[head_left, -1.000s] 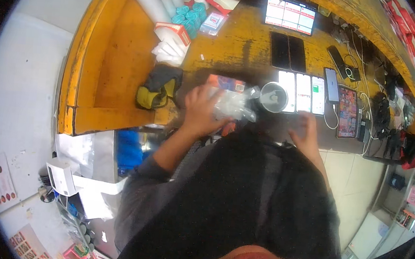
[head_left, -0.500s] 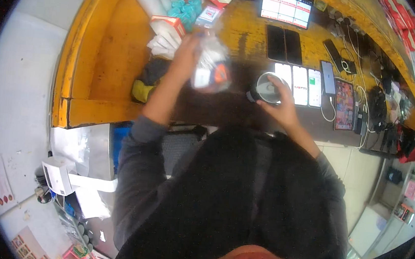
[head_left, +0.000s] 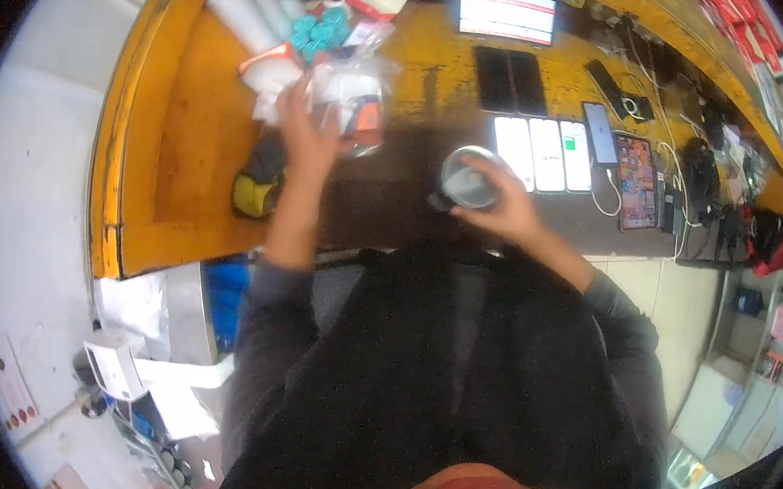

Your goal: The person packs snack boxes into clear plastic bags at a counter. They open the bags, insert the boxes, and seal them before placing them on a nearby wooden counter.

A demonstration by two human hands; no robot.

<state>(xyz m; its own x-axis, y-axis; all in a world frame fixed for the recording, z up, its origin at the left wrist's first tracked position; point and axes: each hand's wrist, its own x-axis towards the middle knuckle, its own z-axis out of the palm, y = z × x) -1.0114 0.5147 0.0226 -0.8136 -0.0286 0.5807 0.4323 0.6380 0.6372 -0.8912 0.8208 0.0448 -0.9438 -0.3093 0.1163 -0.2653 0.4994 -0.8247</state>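
My left hand (head_left: 310, 135), somewhat blurred, is beside a clear plastic bag (head_left: 367, 93) with white and orange contents. Its fingers are spread and seem to hold nothing; whether they touch the bag is hard to tell. The bag rests toward the left of the worn wooden table. My right hand (head_left: 507, 203) is closed round a cup (head_left: 469, 179) with a grey inside and pale rim, its mouth facing up toward me. The thumb is near the bottom, fingers over the rim.
A tissue box (head_left: 272, 66), white rolls (head_left: 242, 19) and turquoise bundles (head_left: 319, 33) fill the far left. A yellow-and-black item (head_left: 254, 195) is left of my forearm. Several phones (head_left: 548, 156), a lit tablet (head_left: 507, 12), another tablet (head_left: 639, 182) and cables lie right and far.
My left hand has come away from the bag, leftward and nearer to me, its fingers now spread. The bag sits slightly farther left. My right hand still holds the cup. The whole view has shifted.
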